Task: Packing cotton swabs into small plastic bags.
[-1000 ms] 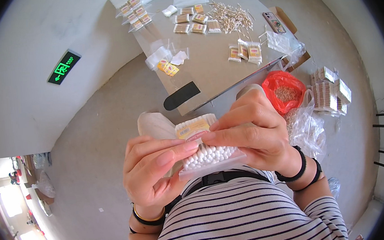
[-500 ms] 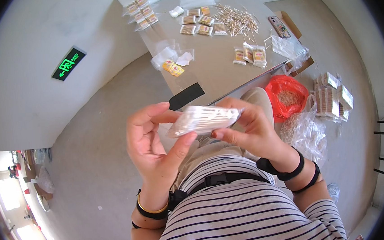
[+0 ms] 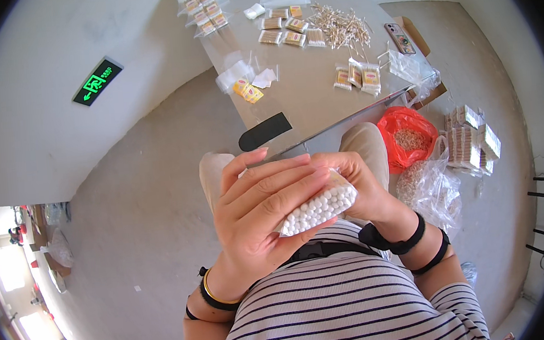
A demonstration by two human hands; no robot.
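Centrally, just short of the table (image 3: 328, 108), a filled bag of cotton swabs (image 3: 321, 208) sits between two hands: the left hand (image 3: 258, 203) curls over it, thumb beneath; the right hand (image 3: 354, 179) closes round its right end. Floor (image 3: 145, 186) spreads left of the table; a red bag (image 3: 401, 112) crowds its near right edge. On the table, filled packs (image 3: 371, 80) look done; farther back, loose swabs (image 3: 341, 29) seem left unpacked.

We see a clear plastic packet of white-tipped cotton swabs (image 3: 321, 209), densely filled, its many rounded tips showing at the end towards us. It is held tilted between our left hand (image 3: 263, 199) and right hand (image 3: 357, 175), its upper face mostly covered
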